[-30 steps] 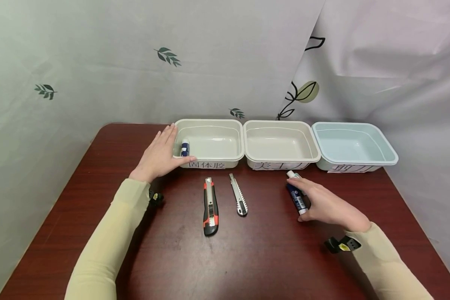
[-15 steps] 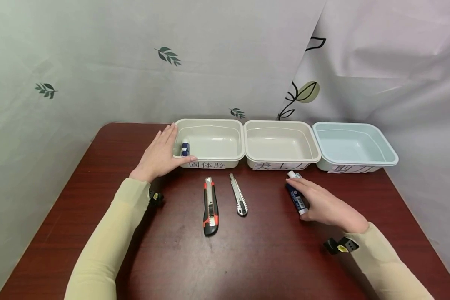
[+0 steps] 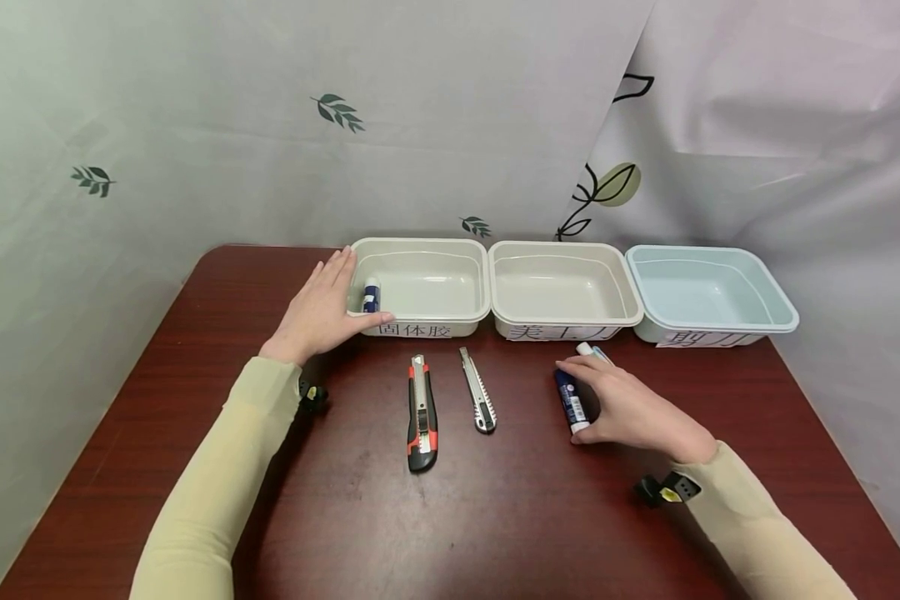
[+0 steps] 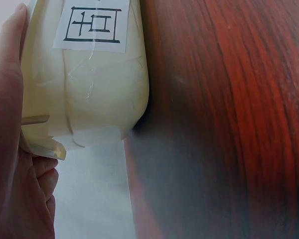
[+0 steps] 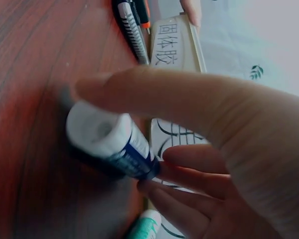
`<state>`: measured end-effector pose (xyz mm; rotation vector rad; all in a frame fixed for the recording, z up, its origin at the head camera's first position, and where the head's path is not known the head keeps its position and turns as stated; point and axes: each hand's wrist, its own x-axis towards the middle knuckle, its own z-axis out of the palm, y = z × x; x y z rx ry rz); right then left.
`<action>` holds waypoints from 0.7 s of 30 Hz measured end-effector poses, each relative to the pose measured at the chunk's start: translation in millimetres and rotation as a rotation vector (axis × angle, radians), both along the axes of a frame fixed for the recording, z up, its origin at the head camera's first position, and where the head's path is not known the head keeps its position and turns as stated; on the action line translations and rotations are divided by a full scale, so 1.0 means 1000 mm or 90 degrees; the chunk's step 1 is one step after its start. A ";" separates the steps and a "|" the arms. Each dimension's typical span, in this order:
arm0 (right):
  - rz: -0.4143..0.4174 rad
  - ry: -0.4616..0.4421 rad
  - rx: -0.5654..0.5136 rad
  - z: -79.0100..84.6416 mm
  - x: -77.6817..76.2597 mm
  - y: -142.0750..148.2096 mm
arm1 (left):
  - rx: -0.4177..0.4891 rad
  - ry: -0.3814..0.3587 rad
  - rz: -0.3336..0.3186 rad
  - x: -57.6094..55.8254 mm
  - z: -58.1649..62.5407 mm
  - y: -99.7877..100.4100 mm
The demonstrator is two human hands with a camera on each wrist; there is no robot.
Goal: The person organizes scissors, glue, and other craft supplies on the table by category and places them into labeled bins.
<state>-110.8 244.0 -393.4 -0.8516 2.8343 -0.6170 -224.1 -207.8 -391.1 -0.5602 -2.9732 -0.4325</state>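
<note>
My right hand point(image 3: 637, 412) pinches a dark blue glue stick point(image 3: 572, 400) lengthwise, thumb at its white base and fingertips at the far end. In the right wrist view the glue stick point(image 5: 132, 154) shows its hollow white base. Partly hidden behind that hand is a second stick with a white cap point(image 3: 585, 348); its greenish label point(image 5: 144, 229) shows in the right wrist view. My left hand point(image 3: 315, 308) rests on the left corner of an off-white box point(image 3: 427, 318), thumb along the front rim, fingers straight along the side. Inside that box lies another blue glue stick point(image 3: 371, 297).
A red and black utility knife point(image 3: 422, 417) and a slimmer silver one point(image 3: 478, 392) lie on the dark red table point(image 3: 487, 533). A second off-white box point(image 3: 566, 318) and a light blue box point(image 3: 720, 321) continue the row, labelled in front. A patterned curtain point(image 3: 450, 125) hangs behind.
The right hand and its blue glue stick have shifted left, leaving the second stick behind. My left hand stays in place on the box.
</note>
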 end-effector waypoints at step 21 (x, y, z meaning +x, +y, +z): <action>0.020 0.021 -0.037 -0.011 -0.011 -0.020 | -0.001 0.000 0.002 -0.001 -0.001 -0.001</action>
